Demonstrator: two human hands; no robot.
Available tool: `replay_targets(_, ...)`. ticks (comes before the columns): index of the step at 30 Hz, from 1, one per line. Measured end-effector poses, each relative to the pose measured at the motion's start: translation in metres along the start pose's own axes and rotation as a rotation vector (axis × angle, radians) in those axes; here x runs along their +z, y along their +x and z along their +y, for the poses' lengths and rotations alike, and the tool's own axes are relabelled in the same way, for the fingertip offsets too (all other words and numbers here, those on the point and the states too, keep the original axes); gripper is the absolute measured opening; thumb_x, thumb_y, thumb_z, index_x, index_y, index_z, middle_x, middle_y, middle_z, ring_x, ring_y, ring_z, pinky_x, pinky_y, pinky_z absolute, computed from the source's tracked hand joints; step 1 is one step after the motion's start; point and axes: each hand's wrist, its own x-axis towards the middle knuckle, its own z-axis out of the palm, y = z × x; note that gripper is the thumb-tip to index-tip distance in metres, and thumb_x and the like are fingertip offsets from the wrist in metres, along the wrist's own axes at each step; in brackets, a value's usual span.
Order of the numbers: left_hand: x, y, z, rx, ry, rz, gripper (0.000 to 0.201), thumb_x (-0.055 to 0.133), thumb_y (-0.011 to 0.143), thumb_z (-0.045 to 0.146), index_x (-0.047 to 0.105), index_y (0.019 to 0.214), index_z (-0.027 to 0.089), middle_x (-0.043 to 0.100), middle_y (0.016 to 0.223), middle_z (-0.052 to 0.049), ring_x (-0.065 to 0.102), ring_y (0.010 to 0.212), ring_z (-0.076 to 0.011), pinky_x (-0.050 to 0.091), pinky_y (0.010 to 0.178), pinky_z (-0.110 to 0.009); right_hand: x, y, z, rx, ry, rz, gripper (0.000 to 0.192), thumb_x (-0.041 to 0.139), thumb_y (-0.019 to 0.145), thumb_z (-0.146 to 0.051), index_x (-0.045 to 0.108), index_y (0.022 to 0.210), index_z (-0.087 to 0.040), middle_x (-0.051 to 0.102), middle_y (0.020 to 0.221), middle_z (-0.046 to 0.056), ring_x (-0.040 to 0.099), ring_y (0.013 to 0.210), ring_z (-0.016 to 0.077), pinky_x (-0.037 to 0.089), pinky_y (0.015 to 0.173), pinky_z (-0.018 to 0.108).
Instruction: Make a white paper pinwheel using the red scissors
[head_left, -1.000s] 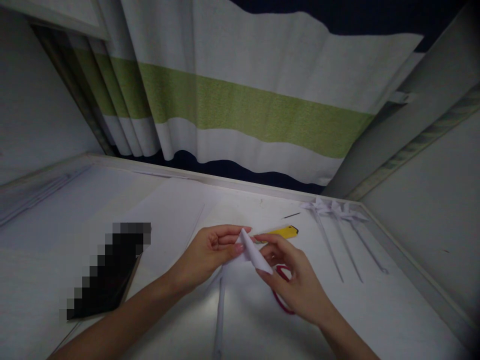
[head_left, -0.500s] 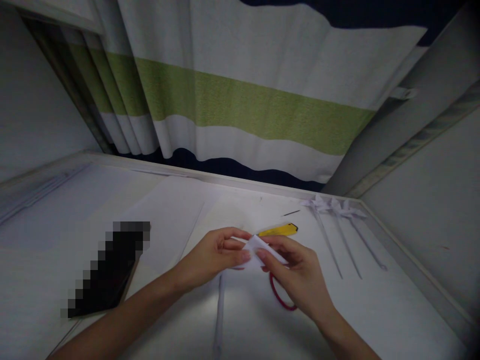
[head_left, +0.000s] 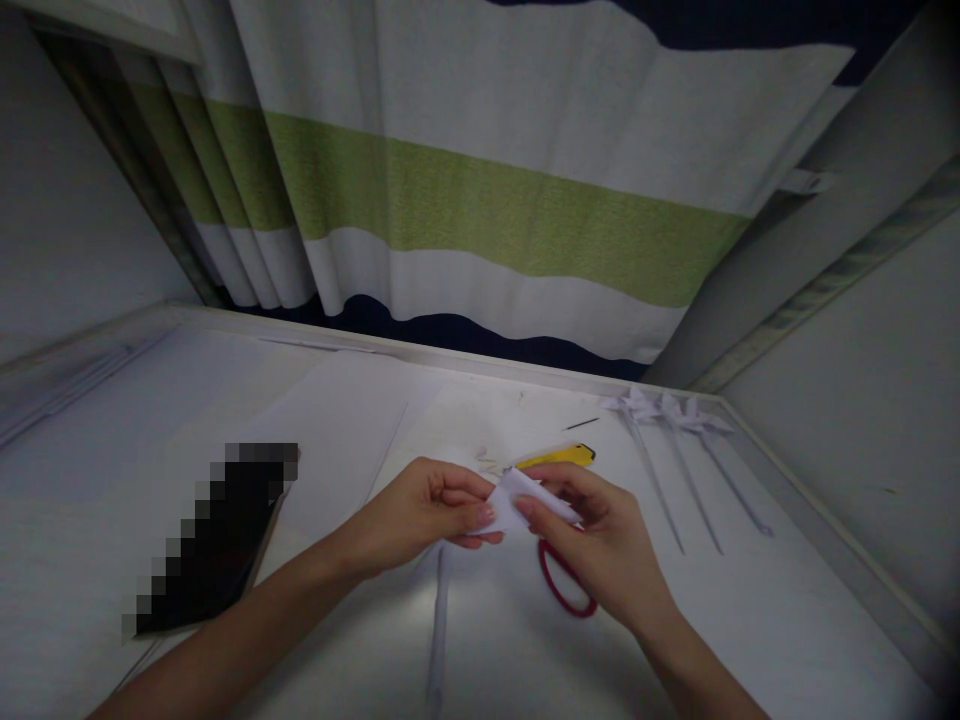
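A small folded piece of white paper (head_left: 509, 493) is held between both hands above the white table. My left hand (head_left: 435, 512) pinches its left side between thumb and fingers. On the right side, my right hand (head_left: 592, 520) grips it, thumb on the near face and fingers behind. Just beyond the hands lies a yellow utility knife (head_left: 559, 457). Red-handled scissors (head_left: 556, 590) rest partly hidden beneath my right hand. A thin rolled paper stick (head_left: 439, 630) lies below the hands, its far end near my left hand.
Several white paper pinwheels on sticks (head_left: 679, 470) lie at the right. A short dark thin rod (head_left: 583, 424) lies near the back edge. White paper sheets (head_left: 330, 410) and a dark, pixelated phone-like object (head_left: 217, 550) are at the left. A striped curtain (head_left: 480, 200) hangs behind.
My left fingers have shifted from the paper's top edge down to its lower left side. The paper has tilted slightly, and more of the red scissor handle shows.
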Motion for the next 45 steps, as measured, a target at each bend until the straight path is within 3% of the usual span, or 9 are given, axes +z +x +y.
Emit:
replay_targets(8,0.003,-0.001,0.002,0.017,0.061,0.000,0.019,0.061,0.069,0.019,0.065,0.088,0.014,0.068,0.074,-0.003,0.062,0.071,-0.0131,0.046,0.068,-0.023,-0.001,0.003,0.004,-0.002,-0.004,-0.056,0.018,0.060,0.070,-0.025,0.058,0.087,-0.020,0.061,0.073,-0.001,0.056,0.067,0.0124,0.043,0.057,0.022)
replay_targets(22,0.009,-0.008,0.000,0.063,0.258,-0.029,0.021,0.053,0.074,0.018,0.065,0.090,0.015,0.067,0.078,-0.002,0.060,0.073,-0.0143,0.045,0.066,-0.023,0.004,0.008,0.013,0.035,0.175,-0.162,0.014,0.056,0.074,-0.030,0.060,0.071,-0.017,0.059,0.066,0.000,0.051,0.060,0.0103,0.038,0.054,0.021)
replay_targets(27,0.009,-0.011,0.002,0.034,0.247,-0.059,0.020,0.054,0.074,0.021,0.065,0.090,0.015,0.067,0.079,-0.003,0.060,0.073,-0.0142,0.045,0.065,-0.023,0.006,0.007,0.013,0.064,0.272,-0.127,0.016,0.060,0.071,-0.029,0.059,0.064,-0.015,0.056,0.059,-0.001,0.048,0.055,0.0090,0.036,0.050,0.020)
replay_targets(33,0.007,-0.011,0.005,-0.007,0.226,-0.061,0.015,0.056,0.072,0.022,0.065,0.082,0.015,0.067,0.076,-0.002,0.061,0.071,-0.0137,0.045,0.062,-0.020,0.002,0.008,0.010,0.126,0.356,-0.184,0.018,0.058,0.072,-0.030,0.058,0.063,-0.014,0.051,0.054,-0.002,0.042,0.048,0.0065,0.031,0.043,0.018)
replay_targets(40,0.004,-0.008,0.003,-0.019,0.182,-0.048,0.019,0.059,0.071,0.023,0.065,0.087,0.016,0.068,0.074,-0.002,0.061,0.068,-0.0128,0.045,0.060,-0.019,0.003,0.011,0.013,0.137,0.289,-0.246,0.021,0.062,0.068,-0.032,0.056,0.062,-0.014,0.051,0.056,-0.003,0.043,0.048,0.0061,0.032,0.044,0.017)
replay_targets(45,0.001,-0.006,0.003,-0.046,0.169,-0.105,0.022,0.060,0.071,0.024,0.065,0.091,0.016,0.068,0.076,-0.004,0.062,0.068,-0.0129,0.045,0.059,-0.019,0.004,0.010,0.013,0.165,0.378,-0.246,0.021,0.062,0.068,-0.032,0.055,0.059,-0.014,0.049,0.052,-0.004,0.040,0.045,0.0052,0.029,0.043,0.017)
